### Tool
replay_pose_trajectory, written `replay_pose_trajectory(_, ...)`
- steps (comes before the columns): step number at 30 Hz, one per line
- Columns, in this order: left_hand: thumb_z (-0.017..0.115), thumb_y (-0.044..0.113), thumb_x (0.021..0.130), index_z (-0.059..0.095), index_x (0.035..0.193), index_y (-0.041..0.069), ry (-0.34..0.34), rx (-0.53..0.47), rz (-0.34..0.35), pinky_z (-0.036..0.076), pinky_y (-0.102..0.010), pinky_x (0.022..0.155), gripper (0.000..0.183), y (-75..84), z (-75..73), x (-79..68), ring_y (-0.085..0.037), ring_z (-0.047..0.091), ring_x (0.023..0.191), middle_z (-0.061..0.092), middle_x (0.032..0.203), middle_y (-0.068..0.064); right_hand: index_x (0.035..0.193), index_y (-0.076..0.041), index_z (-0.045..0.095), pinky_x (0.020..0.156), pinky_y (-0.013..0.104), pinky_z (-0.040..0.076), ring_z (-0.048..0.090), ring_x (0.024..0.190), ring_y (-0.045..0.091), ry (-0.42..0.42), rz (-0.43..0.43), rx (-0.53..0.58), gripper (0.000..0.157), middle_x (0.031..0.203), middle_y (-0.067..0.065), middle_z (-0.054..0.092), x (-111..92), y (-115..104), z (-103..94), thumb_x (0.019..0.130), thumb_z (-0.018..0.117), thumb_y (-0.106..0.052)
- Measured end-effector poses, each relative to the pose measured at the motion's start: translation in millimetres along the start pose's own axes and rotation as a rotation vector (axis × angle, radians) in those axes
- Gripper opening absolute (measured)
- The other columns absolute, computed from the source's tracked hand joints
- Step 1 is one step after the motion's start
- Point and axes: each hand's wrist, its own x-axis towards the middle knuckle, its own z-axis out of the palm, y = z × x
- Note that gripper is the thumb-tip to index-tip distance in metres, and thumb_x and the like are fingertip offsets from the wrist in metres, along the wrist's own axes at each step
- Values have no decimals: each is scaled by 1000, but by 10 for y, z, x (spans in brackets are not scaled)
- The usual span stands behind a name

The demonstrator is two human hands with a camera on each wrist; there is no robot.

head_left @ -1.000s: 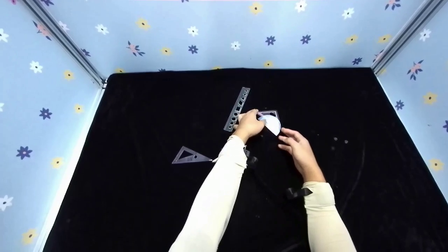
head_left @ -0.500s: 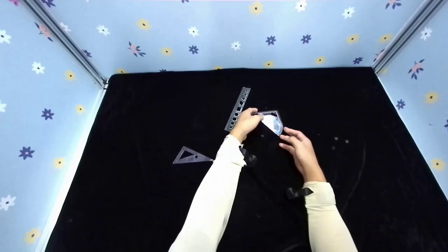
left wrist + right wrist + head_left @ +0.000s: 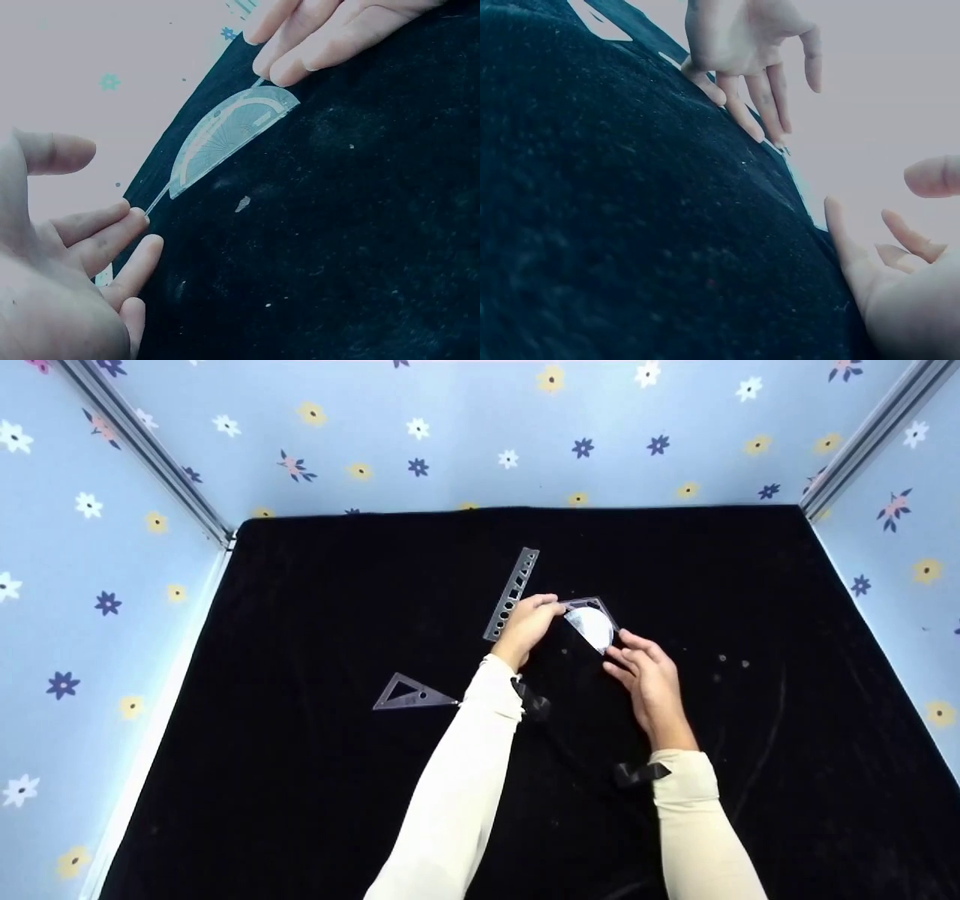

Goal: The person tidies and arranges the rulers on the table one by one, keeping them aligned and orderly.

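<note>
A clear half-round protractor (image 3: pixel 591 630) lies over a clear triangular set square (image 3: pixel 600 601) on the black cloth. My left hand (image 3: pixel 531 624) is at the set square's left end; in the left wrist view its straight fingertips meet that tip, with the thumb held apart. From the other side, my right hand (image 3: pixel 646 675) has its fingertips at the set square's right end, close by the protractor's lower corner. In the right wrist view the right thumb stands away from the fingers. The protractor covers much of the set square.
A clear ruler (image 3: pixel 513 592) with cut-out shapes lies just left of the left hand. Another set square (image 3: pixel 409 694) sits nearer on the left, its tip by the left sleeve. Flowered walls (image 3: pixel 465 435) border the black cloth (image 3: pixel 315 607).
The protractor and the set square under it have shifted slightly right. The set square's right side now slants outward toward the right hand, which has edged right. The left fingers have straightened somewhat.
</note>
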Motion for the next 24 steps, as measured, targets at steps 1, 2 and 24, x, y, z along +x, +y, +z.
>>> replay_pose_trajectory(1, 64, 20, 91, 64, 132, 3, 2, 0, 3, 38, -29, 107, 44, -4, 0, -1, -19, 52, 129, 62, 135, -6, 137, 14, 43, 93, 40, 53, 62, 114, 32, 5, -8, 8, 42, 150, 21, 43, -1, 2, 2, 96, 45, 6)
replay_pose_trajectory(2, 64, 20, 92, 65, 132, 3, 2, -4, 7, 38, -29, 107, 44, -8, -2, -2, -19, 52, 129, 63, 135, -6, 137, 15, 43, 94, 40, 53, 62, 116, 34, 10, -14, 16, 42, 150, 21, 43, -1, 4, 3, 96, 45, 7)
replay_pose_trajectory(24, 60, 24, 95, 67, 127, 0, -58, -304, 88, 39, -42, 107, 41, -77, -59, -52, -36, 58, 119, 68, 125, -5, 116, 13, 54, 102, 48, 46, 57, 121, 45, 136, -156, 273, 24, 121, 30, 63, 12, 16, 12, 94, 43, 11)
